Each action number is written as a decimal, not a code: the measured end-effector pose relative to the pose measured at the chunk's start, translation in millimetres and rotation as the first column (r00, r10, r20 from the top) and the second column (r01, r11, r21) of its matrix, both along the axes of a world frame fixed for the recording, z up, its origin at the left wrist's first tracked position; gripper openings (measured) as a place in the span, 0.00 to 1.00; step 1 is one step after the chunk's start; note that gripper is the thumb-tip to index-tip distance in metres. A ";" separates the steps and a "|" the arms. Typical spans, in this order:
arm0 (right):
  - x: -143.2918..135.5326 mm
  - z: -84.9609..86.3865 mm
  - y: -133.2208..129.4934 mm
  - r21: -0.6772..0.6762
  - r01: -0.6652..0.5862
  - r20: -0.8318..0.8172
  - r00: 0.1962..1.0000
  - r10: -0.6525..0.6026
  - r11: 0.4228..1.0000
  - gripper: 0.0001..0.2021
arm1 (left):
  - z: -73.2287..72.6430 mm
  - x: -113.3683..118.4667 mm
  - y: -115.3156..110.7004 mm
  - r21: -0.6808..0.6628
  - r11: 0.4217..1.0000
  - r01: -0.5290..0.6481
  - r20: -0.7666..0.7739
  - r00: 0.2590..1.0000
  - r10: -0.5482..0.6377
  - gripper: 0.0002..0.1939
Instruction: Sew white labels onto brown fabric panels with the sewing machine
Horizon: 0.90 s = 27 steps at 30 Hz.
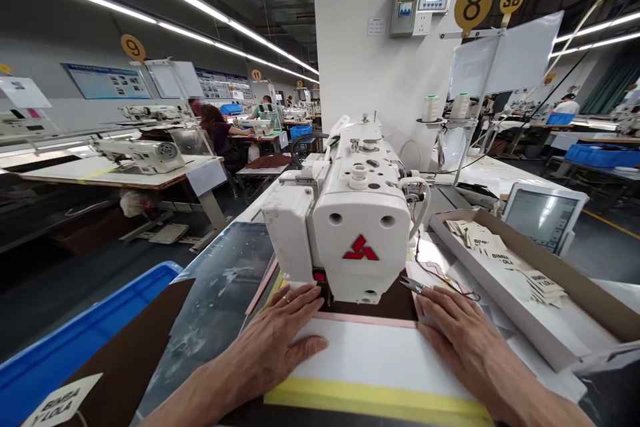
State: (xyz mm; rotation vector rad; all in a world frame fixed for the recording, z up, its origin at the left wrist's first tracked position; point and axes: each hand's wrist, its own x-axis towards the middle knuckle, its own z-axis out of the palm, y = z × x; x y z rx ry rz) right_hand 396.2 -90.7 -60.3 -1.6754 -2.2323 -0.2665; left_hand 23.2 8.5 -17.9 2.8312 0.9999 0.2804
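My left hand (280, 327) lies flat, fingers spread, on the left side of a white sewing template (370, 353) with pink and yellow edging. My right hand (460, 333) rests at the template's right side with its fingers stretched forward. The blades of thread snips (413, 285) stick out from under its fingers; their handles are hidden in the hand. Dark brown material (395, 300) shows in the template's opening, beneath the head of a white sewing machine (360, 240) with a red emblem. The machine's head hides the needle area.
At the right, a cardboard box (530, 327) holds several printed cream tags beside a tilted screen (543, 217). A blue bin (90, 333) and brown material with a tag (65, 400) are at the left. Thread cones (431, 109) stand behind; people sit at other machines.
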 end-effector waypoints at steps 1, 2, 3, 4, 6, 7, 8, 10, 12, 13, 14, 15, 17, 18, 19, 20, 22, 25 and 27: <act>0.2 0.4 -0.5 0.010 -0.003 0.002 1.000 0.003 1.000 0.18 | 3.4 -0.8 -0.6 -0.005 1.000 0.006 -0.010 1.000 -0.006 0.28; 0.5 1.2 -1.3 0.019 -0.006 0.002 1.000 0.006 1.000 0.17 | 7.3 -1.6 -2.0 -0.012 1.000 0.011 -0.020 1.000 -0.011 0.27; 0.8 2.4 -2.2 0.026 -0.010 0.002 1.000 0.010 1.000 0.17 | 11.5 -2.3 -4.4 -0.023 1.000 0.014 -0.027 1.000 -0.015 0.26; 1.3 3.8 -3.3 0.029 -0.017 -0.002 1.000 0.017 0.999 0.17 | 16.0 -2.8 -7.7 -0.039 0.999 0.018 -0.032 0.999 -0.020 0.24; 2.0 6.4 -6.0 0.027 -0.027 -0.018 0.999 0.028 0.999 0.16 | 24.7 -3.5 -15.9 -0.070 0.997 0.028 -0.034 0.999 -0.030 0.22; 2.3 7.1 -7.4 0.022 -0.025 -0.029 0.999 0.026 0.999 0.17 | 28.5 -3.8 -20.1 -0.083 0.996 0.035 -0.033 0.999 -0.038 0.21; 2.3 7.2 -8.8 0.018 -0.020 -0.038 0.999 0.020 1.000 0.18 | 31.7 -3.9 -24.0 -0.095 0.995 0.043 -0.031 0.998 -0.046 0.19; 1.5 5.6 -11.1 0.007 -0.007 -0.044 0.999 0.008 1.000 0.19 | 35.9 -4.3 -29.6 -0.105 0.993 0.061 -0.014 0.998 -0.063 0.16; -0.2 2.3 -12.7 -0.009 0.003 -0.037 0.999 -0.003 1.000 0.20 | 36.6 -4.8 -31.6 -0.105 0.991 0.084 0.012 0.996 -0.083 0.14; -1.3 0.6 -13.3 -0.013 0.011 -0.034 0.999 -0.012 1.000 0.20 | 35.8 -5.1 -31.5 -0.092 0.992 0.091 0.023 0.996 -0.089 0.14; -2.4 -1.0 -13.6 -0.016 0.019 -0.032 0.999 -0.019 1.000 0.19 | 34.3 -5.3 -30.8 -0.072 0.993 0.092 0.029 0.995 -0.090 0.14; -3.5 -2.3 -13.8 -0.018 0.024 -0.030 0.999 -0.025 1.000 0.19 | 32.2 -5.5 -30.0 -0.048 0.995 0.090 0.031 0.996 -0.088 0.14; -5.2 -3.7 -13.9 -0.017 0.031 -0.029 0.999 -0.031 0.999 0.19 | 26.6 -5.4 -28.5 -0.009 0.998 0.067 0.022 0.998 -0.067 0.15; -5.7 -4.0 -13.8 -0.017 0.034 -0.027 0.999 -0.034 0.999 0.19 | 23.4 -5.1 -28.3 0.004 0.999 0.053 0.017 0.998 -0.053 0.16; -6.0 -4.0 -13.6 -0.015 0.038 -0.025 0.999 -0.038 0.999 0.19 | 20.1 -4.9 -28.5 0.011 0.999 0.039 0.013 0.999 -0.040 0.17; -6.0 -3.8 -13.4 -0.012 0.042 -0.021 0.999 -0.042 0.999 0.19 | 16.9 -4.6 -29.0 0.015 0.999 0.029 0.009 1.000 -0.029 0.18; -5.4 -3.5 -13.0 -0.008 0.045 -0.006 0.999 -0.045 0.999 0.19 | 11.7 -4.3 -30.6 0.020 1.000 0.014 -0.003 1.000 -0.014 0.20; -3.8 -3.6 -12.4 -0.015 0.042 0.014 0.999 -0.042 0.999 0.20 | 6.8 -5.2 -32.8 0.021 1.000 -0.004 -0.015 1.000 0.004 0.22; -2.9 -4.0 -12.1 -0.020 0.042 0.026 0.999 -0.041 0.999 0.20 | 4.8 -6.2 -33.8 0.028 0.999 -0.020 -0.002 1.000 0.021 0.23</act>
